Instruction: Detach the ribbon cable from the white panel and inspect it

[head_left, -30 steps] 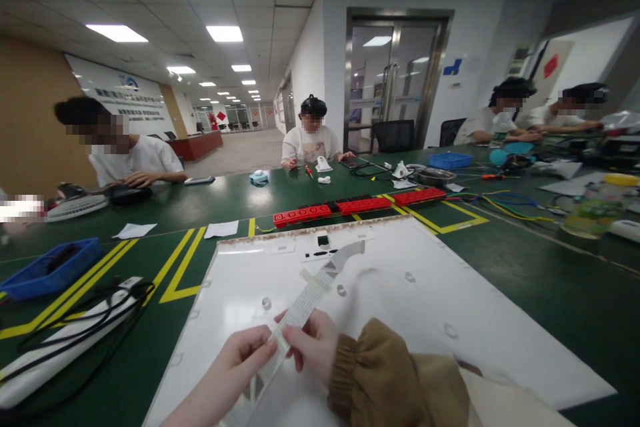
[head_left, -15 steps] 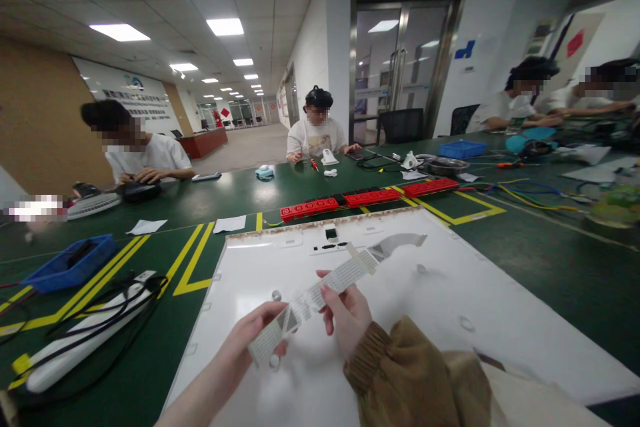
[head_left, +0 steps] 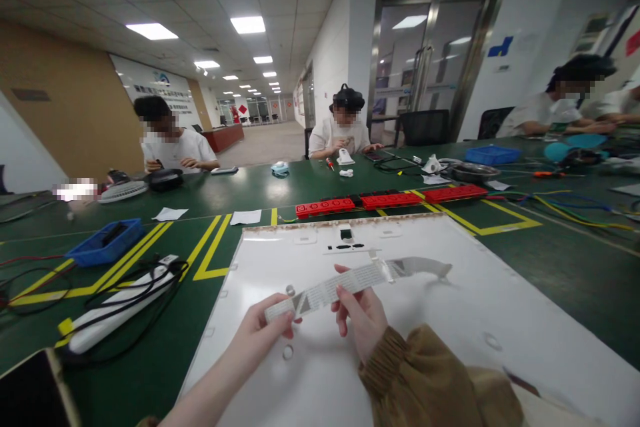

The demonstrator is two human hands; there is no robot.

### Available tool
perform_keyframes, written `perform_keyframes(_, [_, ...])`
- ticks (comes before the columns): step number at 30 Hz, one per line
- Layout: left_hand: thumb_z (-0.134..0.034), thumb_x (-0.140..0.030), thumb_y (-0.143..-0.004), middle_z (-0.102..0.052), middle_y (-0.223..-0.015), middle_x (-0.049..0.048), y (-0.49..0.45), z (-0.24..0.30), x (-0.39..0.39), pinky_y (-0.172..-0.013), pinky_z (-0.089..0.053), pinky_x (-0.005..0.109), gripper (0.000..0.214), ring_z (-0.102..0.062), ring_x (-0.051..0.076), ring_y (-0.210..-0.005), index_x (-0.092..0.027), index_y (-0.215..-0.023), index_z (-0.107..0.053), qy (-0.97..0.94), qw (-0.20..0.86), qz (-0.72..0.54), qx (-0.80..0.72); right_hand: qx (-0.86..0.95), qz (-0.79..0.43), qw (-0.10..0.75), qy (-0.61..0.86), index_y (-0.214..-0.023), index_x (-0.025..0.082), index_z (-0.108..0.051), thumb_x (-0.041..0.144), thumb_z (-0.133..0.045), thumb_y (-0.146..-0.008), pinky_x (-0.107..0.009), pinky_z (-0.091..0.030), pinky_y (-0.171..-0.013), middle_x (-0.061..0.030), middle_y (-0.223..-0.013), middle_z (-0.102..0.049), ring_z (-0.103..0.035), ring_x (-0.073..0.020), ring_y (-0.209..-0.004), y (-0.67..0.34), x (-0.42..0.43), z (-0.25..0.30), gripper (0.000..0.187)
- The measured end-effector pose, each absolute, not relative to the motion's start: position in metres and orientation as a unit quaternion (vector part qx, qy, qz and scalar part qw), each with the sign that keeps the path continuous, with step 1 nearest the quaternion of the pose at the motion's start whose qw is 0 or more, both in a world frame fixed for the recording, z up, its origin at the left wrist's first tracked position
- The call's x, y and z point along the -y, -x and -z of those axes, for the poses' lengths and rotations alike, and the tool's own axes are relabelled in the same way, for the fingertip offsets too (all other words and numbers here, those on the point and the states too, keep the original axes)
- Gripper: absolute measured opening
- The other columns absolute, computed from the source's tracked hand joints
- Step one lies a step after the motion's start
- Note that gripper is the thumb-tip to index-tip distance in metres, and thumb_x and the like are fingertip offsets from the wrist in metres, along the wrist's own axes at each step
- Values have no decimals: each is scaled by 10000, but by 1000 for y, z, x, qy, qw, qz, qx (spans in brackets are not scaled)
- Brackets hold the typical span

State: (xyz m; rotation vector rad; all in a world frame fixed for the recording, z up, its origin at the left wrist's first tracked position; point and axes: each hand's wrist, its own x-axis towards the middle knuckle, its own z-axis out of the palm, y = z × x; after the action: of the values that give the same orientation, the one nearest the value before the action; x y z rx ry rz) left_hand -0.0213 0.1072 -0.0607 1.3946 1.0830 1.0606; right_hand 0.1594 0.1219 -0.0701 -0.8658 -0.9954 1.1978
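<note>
A long white ribbon strip (head_left: 350, 280) with dark markings is held nearly level above a large white panel (head_left: 450, 320). My left hand (head_left: 263, 333) pinches the strip's left end. My right hand (head_left: 363, 313), in a tan-brown sleeve, grips the strip near its middle with closed fingers. The strip's far right end (head_left: 425, 267) hangs free over the panel. Small round holes (head_left: 288, 351) show in the panel under my hands.
Red power strips (head_left: 390, 201) lie beyond the panel. A blue tray (head_left: 103, 250), a white bar wound with black cable (head_left: 120, 310) and yellow floor-style tape lines sit at left. Several people sit around the green table (head_left: 575, 260) with tools and wires.
The strip has swung from steeply tilted to nearly level and both hands rose with it. The view has shifted right, so the panel and people sit further right.
</note>
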Motion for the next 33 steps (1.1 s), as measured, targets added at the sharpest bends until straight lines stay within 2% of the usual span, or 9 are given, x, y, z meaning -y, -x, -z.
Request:
perform_keyframes(4, [-650, -491, -752, -569, -562, -9, 24, 64, -110, -612, -371, 210, 348, -512, 127, -575, -144, -738, -619, -565, 478, -474, -477, 468, -541, 590, 375, -1214, 106, -490, 465, -590, -770, -135, -311, -320, 36, -588, -499, -386, -38, -358, -160, -121, 72, 579])
perform_keyframes(12, [-616, -505, -772, -556, -534, -2, 30, 75, -115, -652, -381, 226, 370, -528, 152, -626, -154, -656, -602, -488, 465, -540, -503, 477, -545, 579, 375, -1164, 115, -538, 400, -581, -741, -138, -300, -321, 36, -595, -499, -390, -41, -358, -158, -117, 72, 512])
perform_keyframes(16, [-616, -597, -701, -622, -575, 33, 29, 74, -118, -615, -413, 265, 468, -525, 161, -539, -130, -733, -639, -408, 518, -581, -478, 464, -544, 590, 374, -1133, 113, -560, 383, -579, -727, -134, -296, -319, 30, -591, -502, -376, -38, -364, -155, -113, 64, 488])
perform_keyframes(19, [-624, -642, -634, -626, -545, 56, 28, 70, -119, -616, -428, 289, 538, -525, 170, -502, -109, -708, -645, -393, 527, -590, -469, 455, -535, 604, 377, -1121, 110, -562, 374, -576, -732, -131, -286, -324, 27, -589, -505, -366, -35, -367, -153, -110, 60, 471])
perform_keyframes(23, [-635, -624, -598, -638, -550, 77, 26, 63, -116, -582, -428, 305, 530, -516, 171, -461, -103, -693, -639, -371, 539, -599, -461, 456, -530, 607, 378, -1129, 109, -550, 377, -582, -733, -131, -272, -323, 32, -583, -502, -356, -34, -361, -152, -109, 60, 479])
perform_keyframes(29, [-579, -513, -697, -650, -621, 83, 23, 57, -111, -558, -431, 315, 413, -529, 177, -479, -105, -741, -630, -373, 571, -599, -420, 457, -526, 613, 372, -1147, 113, -551, 384, -583, -742, -127, -272, -320, 32, -580, -499, -352, -35, -368, -151, -109, 61, 488])
perform_keyframes(33, [-572, -505, -722, -631, -628, 62, 22, 57, -110, -551, -434, 292, 392, -521, 166, -515, -118, -761, -628, -414, 591, -575, -386, 458, -525, 612, 373, -1159, 119, -545, 394, -596, -742, -126, -277, -319, 37, -572, -496, -353, -36, -365, -151, -108, 59, 503])
